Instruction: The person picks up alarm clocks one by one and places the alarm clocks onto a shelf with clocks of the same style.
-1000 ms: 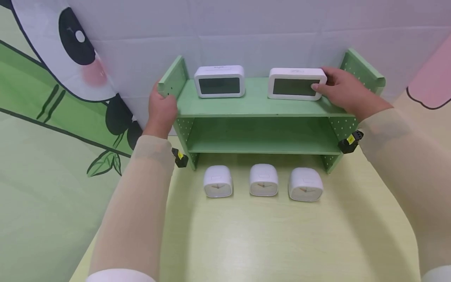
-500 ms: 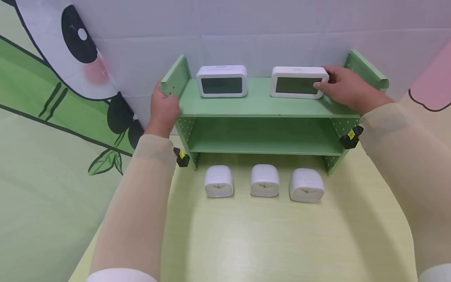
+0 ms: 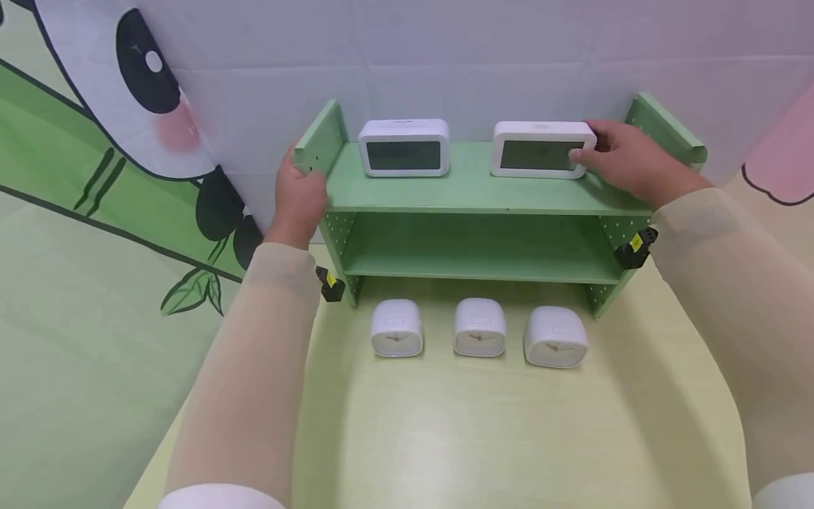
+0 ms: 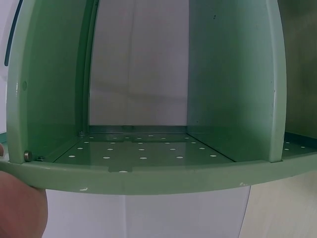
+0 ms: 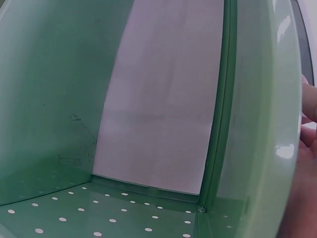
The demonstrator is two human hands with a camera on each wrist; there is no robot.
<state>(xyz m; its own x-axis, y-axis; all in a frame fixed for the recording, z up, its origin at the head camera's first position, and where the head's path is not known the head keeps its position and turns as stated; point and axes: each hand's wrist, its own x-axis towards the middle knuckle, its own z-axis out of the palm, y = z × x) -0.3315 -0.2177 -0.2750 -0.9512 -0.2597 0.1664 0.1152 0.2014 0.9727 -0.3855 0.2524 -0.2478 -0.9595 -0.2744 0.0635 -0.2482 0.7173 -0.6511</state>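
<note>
On the top board of a green metal shelf (image 3: 467,194) stand two white digital clocks with dark, blank displays. My right hand (image 3: 626,159) pinches the right end of the right digital clock (image 3: 535,154), thumb on its front and the other fingers hidden behind. The left digital clock (image 3: 405,150) stands upright, apart from both hands. My left hand (image 3: 301,201) grips the raised left side panel (image 3: 322,138) of the shelf. Part of that hand shows at the panel's edge in the left wrist view; the right wrist view mostly shows the shelf's inside.
Three small white analog clocks stand in a row on the table before the shelf: left clock (image 3: 397,329), middle clock (image 3: 480,327) and right clock (image 3: 556,337). The pale wooden table (image 3: 458,431) extends toward me. A printed cloth (image 3: 470,42) hangs behind the shelf.
The whole scene has shifted slightly to the right in the head view. Both hands keep their holds, and the clocks keep their places on the shelf and table.
</note>
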